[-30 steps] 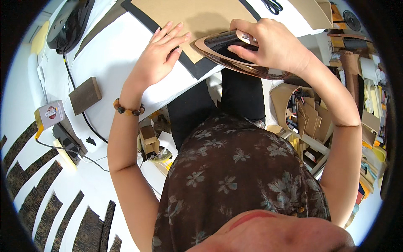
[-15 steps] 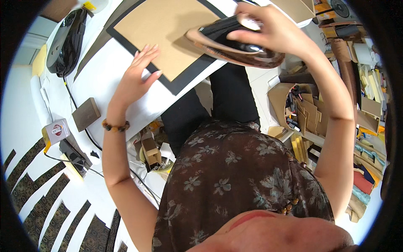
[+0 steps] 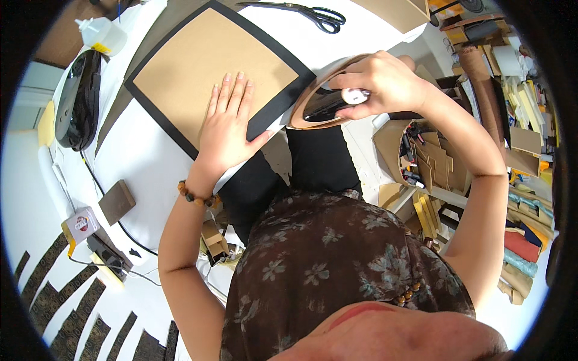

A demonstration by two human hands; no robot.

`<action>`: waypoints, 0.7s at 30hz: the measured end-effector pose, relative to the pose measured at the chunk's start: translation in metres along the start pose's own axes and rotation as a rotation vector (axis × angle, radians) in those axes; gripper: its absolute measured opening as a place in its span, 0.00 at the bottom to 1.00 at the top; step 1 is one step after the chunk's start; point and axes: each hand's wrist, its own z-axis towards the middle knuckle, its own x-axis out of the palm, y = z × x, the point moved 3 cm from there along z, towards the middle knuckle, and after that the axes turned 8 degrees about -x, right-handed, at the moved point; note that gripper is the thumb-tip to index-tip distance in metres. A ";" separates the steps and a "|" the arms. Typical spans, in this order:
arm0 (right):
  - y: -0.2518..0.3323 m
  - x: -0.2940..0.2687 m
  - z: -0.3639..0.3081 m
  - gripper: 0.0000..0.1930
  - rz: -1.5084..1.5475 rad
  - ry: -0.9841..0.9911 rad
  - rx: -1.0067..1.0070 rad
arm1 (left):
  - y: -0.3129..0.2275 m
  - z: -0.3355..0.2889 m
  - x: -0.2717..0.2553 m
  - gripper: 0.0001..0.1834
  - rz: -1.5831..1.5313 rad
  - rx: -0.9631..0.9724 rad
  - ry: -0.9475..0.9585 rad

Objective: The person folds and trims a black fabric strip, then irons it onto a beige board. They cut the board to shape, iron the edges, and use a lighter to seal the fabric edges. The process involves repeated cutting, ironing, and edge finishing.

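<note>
Nearest you: dark brown floral top (image 3: 325, 271), then your black trousers (image 3: 322, 156), legs running under the table edge. To the near left, dark patterned fabric strips (image 3: 81, 307) lie side by side on a white surface.

Left hand (image 3: 229, 123): palm down, laid flat on the near part of a tan panel (image 3: 211, 57); fingers straight and slightly parted, thumb held out to the right. A beaded bracelet (image 3: 191, 197) circles that wrist. You have the panel on the white table (image 3: 141, 153), left of centre, turned so that one corner points away from you; a black border (image 3: 262, 35) shows around it.

Right hand (image 3: 385, 87): wrapped around the handle of a glossy black-and-copper iron (image 3: 319, 108), fingers curled, thumb on the near side. Your iron is tilted beside the panel's right corner; contact between them cannot be told.

Left of the panel, well apart from it: a brown block (image 3: 117, 202) and, farther off, a glossy black oblong object (image 3: 78, 99). To the right, past the table, a cardboard box (image 3: 385, 150) holds card pieces.

Farthest: black-handled scissors (image 3: 305, 10) beyond the panel; a squeeze bottle (image 3: 102, 35) at far left.
</note>
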 end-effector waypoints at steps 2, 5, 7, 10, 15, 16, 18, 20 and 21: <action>-0.001 0.003 0.011 0.18 -0.010 0.039 -0.006 | -0.001 0.000 -0.002 0.49 0.015 -0.019 0.028; -0.006 0.003 0.023 0.18 0.002 0.094 0.025 | -0.001 0.003 -0.005 0.50 -0.006 -0.039 0.037; -0.008 0.003 0.031 0.17 0.010 0.107 0.005 | -0.004 0.002 -0.008 0.51 -0.038 -0.057 0.041; -0.013 0.004 0.050 0.17 0.001 0.127 0.027 | -0.002 0.003 -0.009 0.53 -0.150 -0.059 0.026; -0.023 0.011 0.078 0.19 -0.045 0.030 -0.047 | 0.006 0.001 -0.011 0.60 -0.592 -0.067 -0.078; -0.023 0.010 0.087 0.19 -0.066 0.021 -0.065 | 0.013 -0.001 -0.010 0.60 -0.742 -0.084 -0.108; -0.026 0.011 0.099 0.19 -0.088 -0.002 -0.075 | 0.029 -0.002 -0.007 0.59 -1.042 -0.150 -0.075; -0.029 0.006 0.111 0.19 -0.111 -0.011 -0.031 | 0.033 -0.001 -0.011 0.54 -1.240 -0.201 -0.093; -0.029 0.003 0.112 0.20 -0.097 -0.045 0.002 | 0.032 0.000 -0.011 0.53 -1.288 -0.208 -0.095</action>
